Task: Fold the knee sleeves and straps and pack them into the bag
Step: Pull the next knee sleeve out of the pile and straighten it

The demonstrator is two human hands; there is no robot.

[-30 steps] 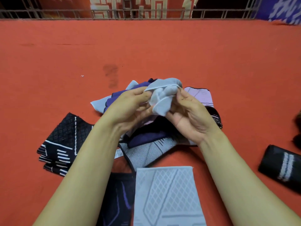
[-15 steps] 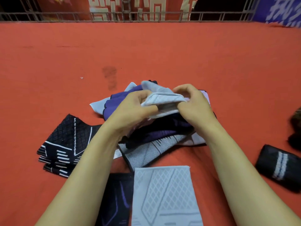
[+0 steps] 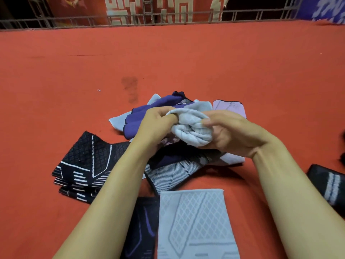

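Observation:
A light grey knee sleeve [image 3: 192, 126] is bunched up between both hands above a pile of sleeves. My left hand [image 3: 155, 126] grips its left side with curled fingers. My right hand [image 3: 225, 131] holds its right side, thumb on top. Under them lies the pile: a purple sleeve [image 3: 141, 116], a pink one [image 3: 230, 107] and a grey striped one [image 3: 173, 174]. A flat light grey sleeve [image 3: 194, 221] with a diamond pattern lies near me. No bag is in view.
A stack of black sleeves with white lines [image 3: 84, 165] lies at the left. A dark sleeve with purple lines [image 3: 141, 227] sits beside the flat grey one. A rolled black strap with white stripes [image 3: 330, 186] is at the right. Red carpet [image 3: 168, 58] runs to a metal railing [image 3: 168, 17].
The grey sleeve went from loosely held, to stretched flat between my hands, to rolled into a tight bundle. My right hand turned palm-up under it.

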